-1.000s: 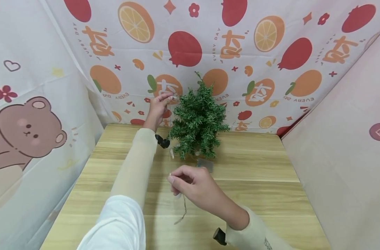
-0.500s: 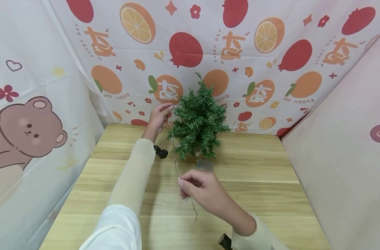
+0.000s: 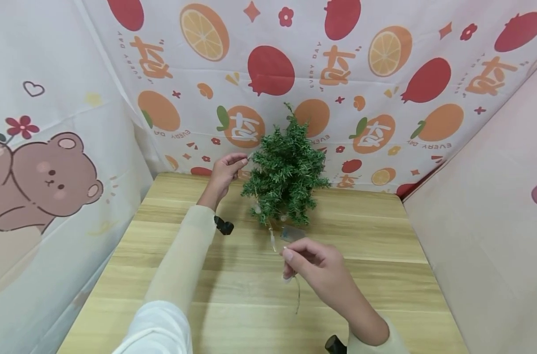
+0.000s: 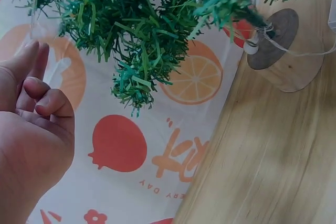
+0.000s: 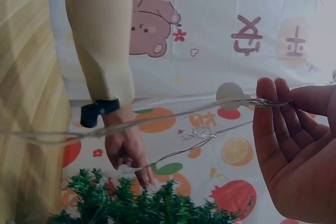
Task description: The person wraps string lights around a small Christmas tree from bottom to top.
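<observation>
A small artificial Christmas tree (image 3: 288, 172) stands upright at the back of the table, its round base (image 4: 283, 30) seen in the left wrist view. My left hand (image 3: 224, 176) is at the tree's left side, thumb and forefinger pinching a thin clear strand of a string of lights (image 5: 176, 114). In front of the tree, my right hand (image 3: 323, 268) pinches the same wire, its loose end hanging below the fingers. A pale round bulb (image 5: 231, 95) and a clear ornament-like light (image 5: 199, 134) are on the string near the right hand. Branches hide part of the wire.
A flat translucent box (image 3: 291, 233) lies on the wooden table (image 3: 233, 295) just in front of the tree. A fruit-print cloth (image 3: 215, 88) hangs close behind, and a bear-print cloth (image 3: 51, 172) walls the left side.
My right hand has moved to the right with the wire, bringing the strand across the tree's lower front. The left hand has come down a little along the tree's left side, still pinching.
</observation>
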A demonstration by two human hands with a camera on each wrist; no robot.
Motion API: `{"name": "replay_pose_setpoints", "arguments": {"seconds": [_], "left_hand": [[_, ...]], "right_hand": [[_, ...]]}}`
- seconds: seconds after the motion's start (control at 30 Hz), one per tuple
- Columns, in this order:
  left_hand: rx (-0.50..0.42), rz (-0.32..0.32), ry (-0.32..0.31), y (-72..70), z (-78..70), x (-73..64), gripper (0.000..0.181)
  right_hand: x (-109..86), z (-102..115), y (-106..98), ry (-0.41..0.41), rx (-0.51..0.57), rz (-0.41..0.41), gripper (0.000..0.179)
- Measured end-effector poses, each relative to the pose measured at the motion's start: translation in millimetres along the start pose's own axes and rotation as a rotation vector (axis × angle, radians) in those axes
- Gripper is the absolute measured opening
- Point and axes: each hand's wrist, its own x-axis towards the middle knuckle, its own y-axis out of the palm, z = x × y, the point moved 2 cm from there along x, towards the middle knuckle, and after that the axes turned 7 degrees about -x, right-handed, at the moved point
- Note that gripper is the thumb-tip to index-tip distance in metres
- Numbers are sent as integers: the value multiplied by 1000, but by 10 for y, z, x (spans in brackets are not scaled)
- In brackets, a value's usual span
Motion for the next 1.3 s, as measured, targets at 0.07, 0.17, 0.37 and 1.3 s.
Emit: {"name": "replay_pose_setpoints", "arguments": {"seconds": [0.07, 0.17, 0.37, 1.3], "left_hand": [[8, 7, 3, 13, -2, -38, 39], [21, 13, 6, 26, -13, -104, 36], [44, -5, 23, -12, 67, -245, 33], [176, 431, 418, 1438, -424, -2058, 16]], "right_hand": [[-10, 29, -43, -44, 14, -24, 11], [-28, 70, -101, -100, 32, -55, 12], [-60, 109, -188, -157, 38, -105, 13], [-83, 210, -455, -162, 15, -197, 18]]}}
